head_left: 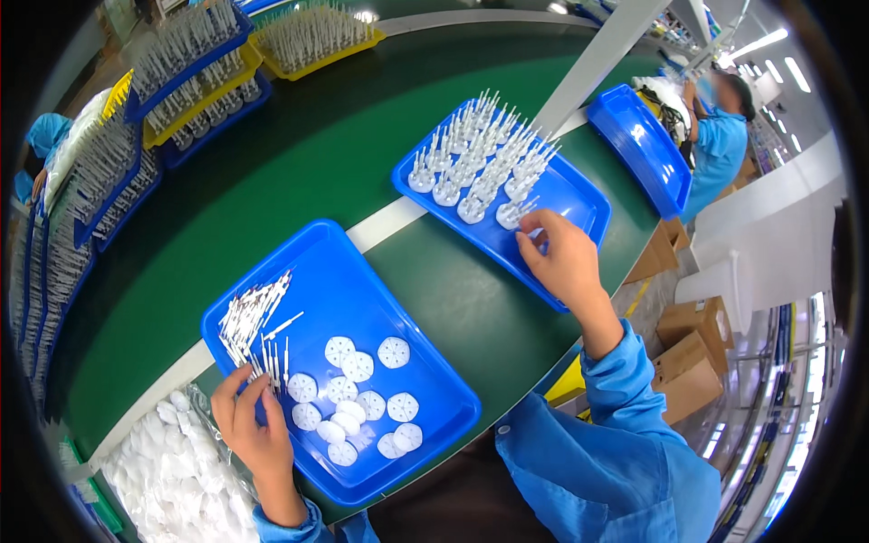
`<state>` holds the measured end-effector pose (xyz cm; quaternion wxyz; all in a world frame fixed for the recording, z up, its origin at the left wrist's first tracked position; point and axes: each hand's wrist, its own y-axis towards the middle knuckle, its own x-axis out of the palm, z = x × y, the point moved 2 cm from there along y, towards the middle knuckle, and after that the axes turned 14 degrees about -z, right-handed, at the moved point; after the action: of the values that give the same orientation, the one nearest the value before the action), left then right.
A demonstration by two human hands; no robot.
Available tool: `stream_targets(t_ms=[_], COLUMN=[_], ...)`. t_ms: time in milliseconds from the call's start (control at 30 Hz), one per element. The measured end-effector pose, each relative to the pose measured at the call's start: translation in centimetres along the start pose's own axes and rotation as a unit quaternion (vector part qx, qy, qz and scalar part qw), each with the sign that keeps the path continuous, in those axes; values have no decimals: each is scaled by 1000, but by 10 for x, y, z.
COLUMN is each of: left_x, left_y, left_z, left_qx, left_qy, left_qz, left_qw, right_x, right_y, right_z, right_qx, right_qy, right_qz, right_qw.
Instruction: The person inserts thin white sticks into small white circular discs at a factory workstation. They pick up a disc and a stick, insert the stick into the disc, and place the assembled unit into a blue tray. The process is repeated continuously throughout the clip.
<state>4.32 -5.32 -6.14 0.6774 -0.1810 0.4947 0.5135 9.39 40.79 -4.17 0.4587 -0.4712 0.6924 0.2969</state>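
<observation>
My left hand (pixel 253 430) reaches over the left edge of a blue tray (pixel 407 362), its fingers apart beside several thin white rods (pixel 274 360). A denser heap of the same rods (pixel 249 312) lies behind them. Round white discs with small holes (pixel 342 389) are scattered across the tray's near half. Farther right, my right hand (pixel 563 258) is at a second blue tray (pixel 579 204). Its thumb and index finger are slightly parted, next to a white disc with upright rods (pixel 513 214). Rows of similar rod-filled discs (pixel 466 167) stand behind it.
A clear bag of white parts (pixel 176 462) lies left of the near tray. Blue and yellow trays of rod-filled discs (pixel 195 81) are stacked at the far left. Another blue tray (pixel 641 149) sits far right, near a person in blue (pixel 720 136). Cardboard boxes (pixel 688 362) stand below.
</observation>
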Motion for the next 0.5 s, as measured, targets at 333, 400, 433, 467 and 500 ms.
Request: stream_targets(t_ms=[333,400,433,467,500], left_x=[-12,-13,-14,-12,-10], left_y=[2,-2,-4,-7,-11], left_z=[5,7,6,1,0], left_qx=[-2,-61,-95,-109,-100], left_qy=[68,27,10,-21,-43], left_qz=[-15,-24,-26,-68,-65], left_qw=[998,997,995,991,992], right_x=[-7,-4,-10,-12,-11], right_y=[26,36,26,15,5], right_z=[17,21,16,9,-4], right_qx=[-77,-142,-114,-83,-79], right_qy=[-95,-118,-131,-99,-91], right_qz=[24,42,34,37,49], right_qw=[992,982,984,991,991])
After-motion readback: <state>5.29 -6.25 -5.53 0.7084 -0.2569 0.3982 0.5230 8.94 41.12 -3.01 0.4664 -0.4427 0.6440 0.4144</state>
